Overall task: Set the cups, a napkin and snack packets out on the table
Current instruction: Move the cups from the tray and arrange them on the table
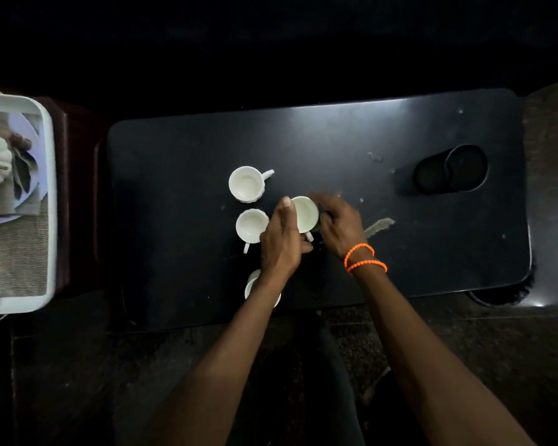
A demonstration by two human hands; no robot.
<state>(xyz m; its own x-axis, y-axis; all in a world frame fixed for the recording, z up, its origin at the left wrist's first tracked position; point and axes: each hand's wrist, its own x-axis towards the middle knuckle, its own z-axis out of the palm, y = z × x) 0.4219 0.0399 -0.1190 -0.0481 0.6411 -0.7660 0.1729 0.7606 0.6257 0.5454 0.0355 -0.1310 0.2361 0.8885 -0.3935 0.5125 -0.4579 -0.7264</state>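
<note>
Several white cups stand on the dark table (335,149). One cup (247,183) sits at the far left with its handle to the right. A second cup (251,225) stands just below it, handle toward me. A third cup (305,214) is in the middle, with my left hand (282,239) wrapped round its left side and handle. My right hand (339,225), with orange bead bracelets on the wrist, touches the cup's right side and looks blurred. A fourth cup (252,286) near the table's front edge is mostly hidden under my left forearm.
A black round holder (451,170) lies on its side at the table's right. A white tray (47,201) with a printed picture rests on a stool to the left. Scuff marks (379,225) show on the tabletop. Dark floor lies in front.
</note>
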